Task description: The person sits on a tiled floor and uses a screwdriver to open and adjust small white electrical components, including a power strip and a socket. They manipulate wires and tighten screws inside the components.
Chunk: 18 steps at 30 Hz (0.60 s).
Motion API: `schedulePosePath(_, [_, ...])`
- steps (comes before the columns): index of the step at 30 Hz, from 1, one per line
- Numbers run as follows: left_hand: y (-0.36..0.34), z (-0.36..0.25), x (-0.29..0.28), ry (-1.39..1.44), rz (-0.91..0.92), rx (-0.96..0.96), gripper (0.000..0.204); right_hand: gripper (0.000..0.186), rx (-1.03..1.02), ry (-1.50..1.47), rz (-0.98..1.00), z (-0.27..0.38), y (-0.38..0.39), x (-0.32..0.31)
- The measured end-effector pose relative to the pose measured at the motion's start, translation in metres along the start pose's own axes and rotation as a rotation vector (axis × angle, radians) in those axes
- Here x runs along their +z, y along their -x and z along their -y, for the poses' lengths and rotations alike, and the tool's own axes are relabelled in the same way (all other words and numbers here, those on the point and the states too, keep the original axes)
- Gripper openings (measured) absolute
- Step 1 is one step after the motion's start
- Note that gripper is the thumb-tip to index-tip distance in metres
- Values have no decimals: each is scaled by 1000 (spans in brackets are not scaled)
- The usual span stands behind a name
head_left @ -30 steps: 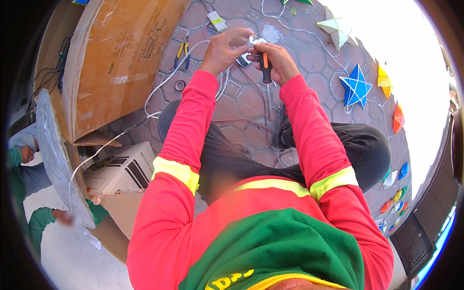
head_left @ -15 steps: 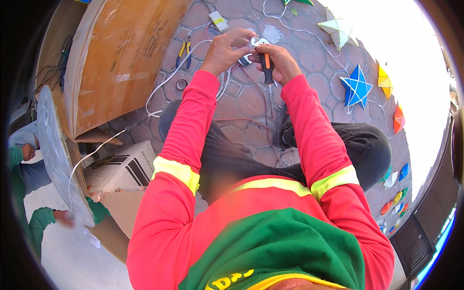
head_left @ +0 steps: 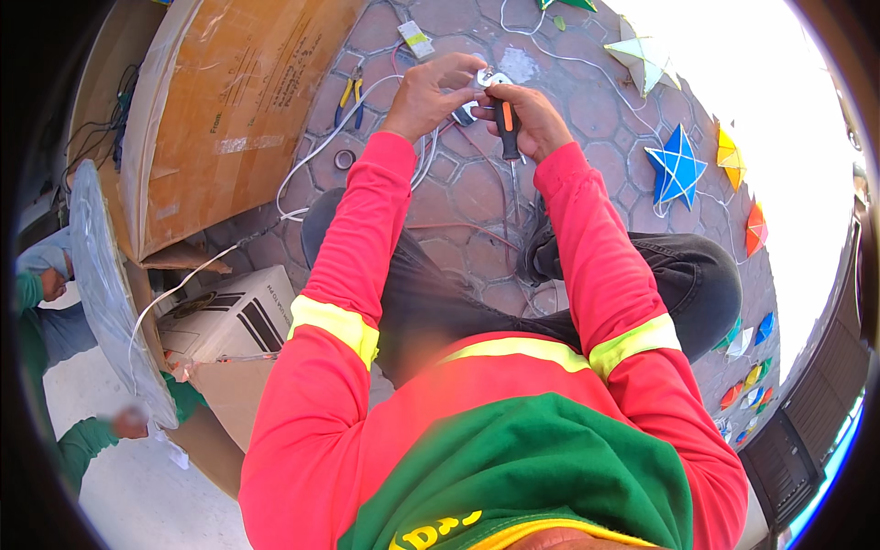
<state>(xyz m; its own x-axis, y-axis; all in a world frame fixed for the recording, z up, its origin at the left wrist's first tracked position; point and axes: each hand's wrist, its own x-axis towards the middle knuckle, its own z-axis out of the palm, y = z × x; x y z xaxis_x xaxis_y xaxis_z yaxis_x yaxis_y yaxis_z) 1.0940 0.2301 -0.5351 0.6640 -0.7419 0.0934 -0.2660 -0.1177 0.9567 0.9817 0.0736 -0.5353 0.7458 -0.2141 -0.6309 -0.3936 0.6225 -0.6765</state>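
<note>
We see two bare hands meeting over a reddish paver floor (head_left: 467, 188), red sleeves with yellow bands behind them. Left hand (head_left: 431, 96): grip closed, thumb and index pinching the left side of a small white rounded piece (head_left: 490, 81) with a shiny metallic bit at its top. Right hand (head_left: 533, 119): grip wrapped around a black-and-orange-handled screwdriver (head_left: 508, 130), shaft pointing back toward the wearer, while its thumb and forefinger touch the white piece's lower right. So we have the piece between both hands, above the floor; fine detail is too small to tell. Just below the fingers we get a black-and-white object (head_left: 465, 114), partly hidden. Around the left hand: yellow-and-blue-handled pliers (head_left: 349, 99), a dark ring-shaped tape roll (head_left: 344, 159), a pale block with a yellow stripe (head_left: 415, 39), and a looping white cord (head_left: 295, 174). Far left we note a large brown cardboard box (head_left: 234, 128), a white carton with black stripes (head_left: 229, 316) below it, and another person's green sleeve (head_left: 87, 445). On the right, we log a blue star lantern (head_left: 676, 168), with a pale white star lantern (head_left: 640, 57) above it and a yellow one (head_left: 731, 158) beside it.
</note>
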Motion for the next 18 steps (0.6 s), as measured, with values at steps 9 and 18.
schedulePosePath(9, [0,-6,1,-24,19,-20,36,26,-9,-5,35,0,-1,-5])
schedulePosePath(18, [-1,-6,1,-57,31,-10,37,28,-11,-10,53,1,0,-7])
